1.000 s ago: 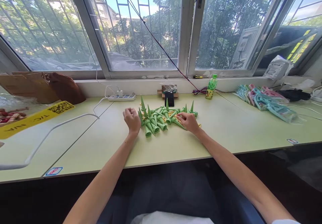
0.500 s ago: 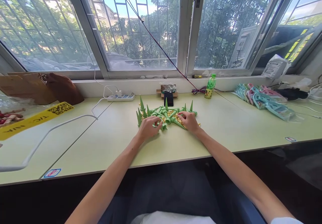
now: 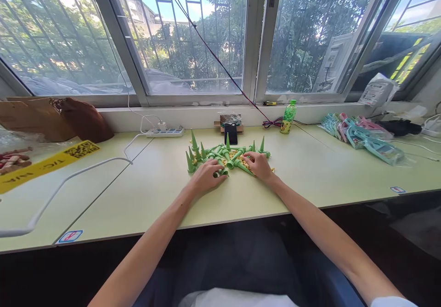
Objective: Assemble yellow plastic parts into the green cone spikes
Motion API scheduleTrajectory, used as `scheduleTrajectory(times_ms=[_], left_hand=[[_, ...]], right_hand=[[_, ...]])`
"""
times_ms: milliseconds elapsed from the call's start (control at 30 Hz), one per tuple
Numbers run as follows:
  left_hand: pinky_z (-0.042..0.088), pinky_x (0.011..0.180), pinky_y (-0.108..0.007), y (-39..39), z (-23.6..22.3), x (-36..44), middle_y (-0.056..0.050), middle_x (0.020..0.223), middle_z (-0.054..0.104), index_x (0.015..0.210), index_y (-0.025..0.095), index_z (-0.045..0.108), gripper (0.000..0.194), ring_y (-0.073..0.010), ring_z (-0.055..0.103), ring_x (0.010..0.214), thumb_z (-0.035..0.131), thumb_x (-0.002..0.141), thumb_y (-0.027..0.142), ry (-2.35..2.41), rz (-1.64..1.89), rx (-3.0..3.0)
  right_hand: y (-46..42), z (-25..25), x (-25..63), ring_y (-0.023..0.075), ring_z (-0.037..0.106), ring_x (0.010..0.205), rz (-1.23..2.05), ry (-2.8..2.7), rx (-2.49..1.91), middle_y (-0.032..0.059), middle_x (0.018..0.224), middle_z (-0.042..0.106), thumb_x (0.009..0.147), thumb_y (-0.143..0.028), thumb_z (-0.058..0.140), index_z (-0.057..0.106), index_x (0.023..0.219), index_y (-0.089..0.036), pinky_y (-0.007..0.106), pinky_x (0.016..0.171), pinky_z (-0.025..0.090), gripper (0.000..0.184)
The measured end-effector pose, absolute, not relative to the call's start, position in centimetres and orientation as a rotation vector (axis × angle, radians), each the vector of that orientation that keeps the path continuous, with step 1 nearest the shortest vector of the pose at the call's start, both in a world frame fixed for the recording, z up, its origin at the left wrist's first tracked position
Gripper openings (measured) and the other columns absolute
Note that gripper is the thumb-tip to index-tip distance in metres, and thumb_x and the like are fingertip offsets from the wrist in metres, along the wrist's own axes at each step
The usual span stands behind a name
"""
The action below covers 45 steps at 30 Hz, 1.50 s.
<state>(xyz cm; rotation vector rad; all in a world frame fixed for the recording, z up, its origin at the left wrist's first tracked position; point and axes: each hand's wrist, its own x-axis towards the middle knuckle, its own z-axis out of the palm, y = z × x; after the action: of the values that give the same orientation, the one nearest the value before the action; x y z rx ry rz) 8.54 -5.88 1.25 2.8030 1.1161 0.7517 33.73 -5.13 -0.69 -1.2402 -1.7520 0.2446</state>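
A pile of green pointed cones with flared, collar-like ends (image 3: 237,160) lies on the table, some standing upright and others on their sides. Small yellow pieces (image 3: 235,153) are scattered among them. At the pile's near left edge, my left hand (image 3: 206,174) has its thumb and fingers around a green cone lying on its side (image 3: 223,172). My right hand (image 3: 259,165) is at the right part of the pile, thumb and fingertips pinched together over the yellow pieces. Whatever sits in that pinch is too small to make out.
Behind the pile lie a black phone (image 3: 230,134) and a small cardboard box (image 3: 236,123). A green bottle (image 3: 288,117) stands back right. Bagged pastel items (image 3: 365,137) lie far right. A power strip (image 3: 165,133) and white cable (image 3: 86,171) are on the left.
My left hand has lowered slightly and moved its thumb forward, its fingers coming around a green cone at the near edge. The right hand stays nearly in place, still pinched.
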Motion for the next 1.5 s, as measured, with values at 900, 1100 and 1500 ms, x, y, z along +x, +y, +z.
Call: scheduleTrajectory(times_ms=[900,1100,1500], left_hand=[[0.043,0.054,-0.020,-6.4,0.7,9.7,0.000,0.070,0.067,0.111,0.019,0.064,0.024,-0.0077,0.049,0.047,0.048,0.097,0.030,1.005,1.499,2.652],[0.045,0.058,-0.022,-7.6,0.7,10.5,-0.008,0.092,0.071,0.110,0.019,0.060,0.021,-0.0106,0.058,0.058,0.044,0.098,0.026,1.049,1.618,2.705],[0.050,0.065,-0.025,-4.6,0.9,16.3,-0.004,0.086,0.064,0.116,0.021,0.055,0.024,-0.0143,0.062,0.072,0.042,0.096,0.019,1.034,1.531,2.417]], right_hand=[[-7.5,0.8,33.1,0.0178,0.059,0.067,-0.115,-2.045,-1.662,0.0057,0.076,0.069,0.086,-0.025,0.056,0.063,0.080,-0.018,0.027,0.058,0.023,0.012],[-7.5,0.5,32.9,0.0185,0.061,0.075,-0.153,-2.070,-1.674,0.0075,0.091,0.069,0.091,-0.026,0.053,0.065,0.089,-0.018,0.027,0.061,0.029,0.015],[-8.1,0.9,31.9,0.0235,0.067,0.086,-0.188,-2.064,-1.851,0.0118,0.102,0.068,0.097,-0.028,0.051,0.065,0.107,-0.018,0.029,0.069,0.043,0.020]])
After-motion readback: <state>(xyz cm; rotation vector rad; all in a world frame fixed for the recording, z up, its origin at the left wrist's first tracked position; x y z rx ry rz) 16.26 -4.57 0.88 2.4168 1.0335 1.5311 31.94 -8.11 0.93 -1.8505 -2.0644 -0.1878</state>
